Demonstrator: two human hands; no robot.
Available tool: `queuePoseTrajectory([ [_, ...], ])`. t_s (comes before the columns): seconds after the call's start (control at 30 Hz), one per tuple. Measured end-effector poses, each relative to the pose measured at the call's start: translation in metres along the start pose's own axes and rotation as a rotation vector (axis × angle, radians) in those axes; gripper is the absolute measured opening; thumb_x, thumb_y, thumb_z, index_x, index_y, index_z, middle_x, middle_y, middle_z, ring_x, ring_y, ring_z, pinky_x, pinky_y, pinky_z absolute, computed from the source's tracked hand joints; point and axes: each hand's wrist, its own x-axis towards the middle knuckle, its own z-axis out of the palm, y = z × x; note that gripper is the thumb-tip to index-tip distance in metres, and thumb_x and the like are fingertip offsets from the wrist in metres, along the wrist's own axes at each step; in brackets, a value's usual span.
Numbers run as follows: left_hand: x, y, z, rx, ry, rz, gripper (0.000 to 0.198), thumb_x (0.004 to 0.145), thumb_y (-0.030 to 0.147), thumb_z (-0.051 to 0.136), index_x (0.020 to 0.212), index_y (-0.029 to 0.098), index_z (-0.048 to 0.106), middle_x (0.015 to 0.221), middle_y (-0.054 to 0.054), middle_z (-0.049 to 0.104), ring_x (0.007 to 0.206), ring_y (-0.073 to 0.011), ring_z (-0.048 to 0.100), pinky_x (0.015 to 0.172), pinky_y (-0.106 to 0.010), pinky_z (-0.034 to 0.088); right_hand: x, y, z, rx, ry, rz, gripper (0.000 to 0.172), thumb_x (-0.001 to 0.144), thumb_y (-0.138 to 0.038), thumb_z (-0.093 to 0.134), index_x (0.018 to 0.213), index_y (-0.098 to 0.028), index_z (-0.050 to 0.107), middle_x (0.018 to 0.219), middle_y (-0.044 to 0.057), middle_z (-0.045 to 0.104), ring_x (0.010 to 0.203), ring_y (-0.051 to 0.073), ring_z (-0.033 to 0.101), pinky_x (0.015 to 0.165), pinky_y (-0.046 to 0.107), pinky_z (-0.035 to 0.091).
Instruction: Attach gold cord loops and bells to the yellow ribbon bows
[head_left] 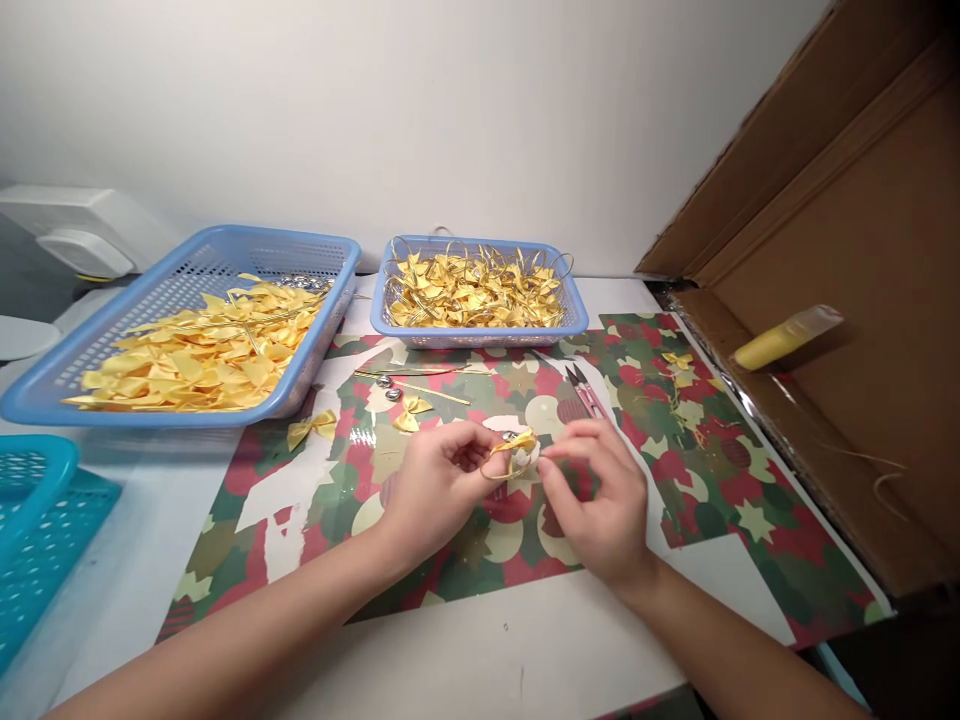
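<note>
My left hand (450, 475) is closed in a pinch around a yellow ribbon bow (517, 443), with a shiny silver bell (510, 435) against it. A thin gold cord (514, 476) loops below the bow and curves toward my right hand (600, 495). Thumb and forefinger of that hand are pinched together at the cord's end, just right of the bow; the tip itself is too small to see clearly. Beyond my hands, another yellow bow (412, 412) lies on the patterned sheet beside two silver bells (388, 388) and some straight gold cords (431, 388).
A blue basket (311, 370) of yellow bows stands at left, and a smaller blue basket (480, 338) of corded bows at the back. Thread snips (589, 392) lie right of centre. Cardboard (847, 200) walls the right side, holding a yellow tube (784, 338). A teal basket (60, 540) sits front left.
</note>
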Motion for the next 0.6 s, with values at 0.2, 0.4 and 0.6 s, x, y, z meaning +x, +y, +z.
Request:
queuePoseTrajectory([
  [0.2,-0.001,-0.007,0.001,0.409,0.118,0.423,0.012,0.082,0.017,0.06,0.07,0.018,0.061,0.06,0.001,0.063,0.054,-0.0105,0.052,0.053,-0.022,0.042,-0.003,-0.001,0.002,-0.206,0.011,-0.158,0.012,0.083,-0.014,0.064,0.092,-0.02,0.069,0.078,0.004,0.061,0.072,0.018,0.052,0.067,0.035,0.043],
  [0.4,-0.003,-0.01,0.006,0.468,0.107,0.546,0.012,0.081,0.013,0.059,0.07,0.017,0.06,0.061,0.001,0.062,0.055,-0.0098,0.052,0.051,-0.02,0.041,-0.003,0.002,0.008,-0.204,0.023,-0.162,0.019,0.088,-0.008,0.055,0.077,-0.021,0.064,0.073,0.002,0.058,0.069,0.016,0.049,0.064,0.033,0.039],
  [0.6,0.005,-0.005,0.001,0.289,0.061,0.233,0.011,0.077,0.016,0.06,0.066,0.016,0.06,0.056,0.003,0.059,0.051,-0.0088,0.049,0.05,-0.019,0.039,-0.001,0.002,-0.004,-0.023,0.157,-0.208,0.023,0.088,-0.005,0.054,0.093,-0.025,0.063,0.083,0.001,0.051,0.078,0.016,0.052,0.066,0.032,0.047],
])
